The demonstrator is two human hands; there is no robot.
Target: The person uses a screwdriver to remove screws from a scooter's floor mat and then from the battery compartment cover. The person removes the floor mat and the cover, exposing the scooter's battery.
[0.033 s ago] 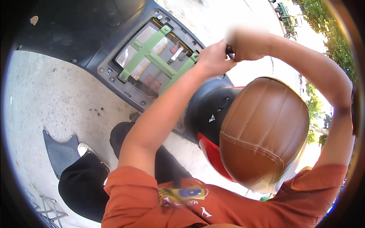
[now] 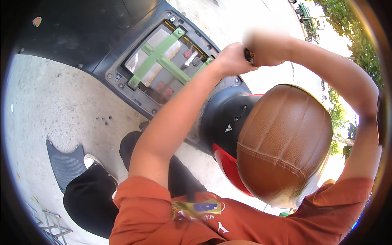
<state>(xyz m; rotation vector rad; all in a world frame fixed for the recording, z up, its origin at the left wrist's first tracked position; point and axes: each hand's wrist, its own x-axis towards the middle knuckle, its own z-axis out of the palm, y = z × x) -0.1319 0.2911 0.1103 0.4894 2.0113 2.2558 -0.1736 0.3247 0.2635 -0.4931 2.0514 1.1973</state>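
Observation:
My left hand [image 2: 236,59], fingers curled closed, is raised above the far right corner of an electric scooter's uncovered footboard compartment [image 2: 134,53]. My right hand [image 2: 269,55] meets it from the right, also closed, its upper part blurred. Between them shows a short piece of a dark handle [image 2: 248,55] with orange marks, which my right hand grips. What the left fingers hold is hidden. Below lies a green metal bracket [image 2: 157,57] across the compartment, with its right end behind my left forearm.
The brown stitched scooter seat [image 2: 286,139] stands close to my right. A black ribbed floor mat [image 2: 67,163] lies on the concrete beside my shoe [image 2: 92,160]. The black front body panel [image 2: 73,32] fills the upper left. A green machine [image 2: 309,22] stands far off.
My left hand and forearm have shifted slightly right, closer to the right hand. The right hand stays nearly in place.

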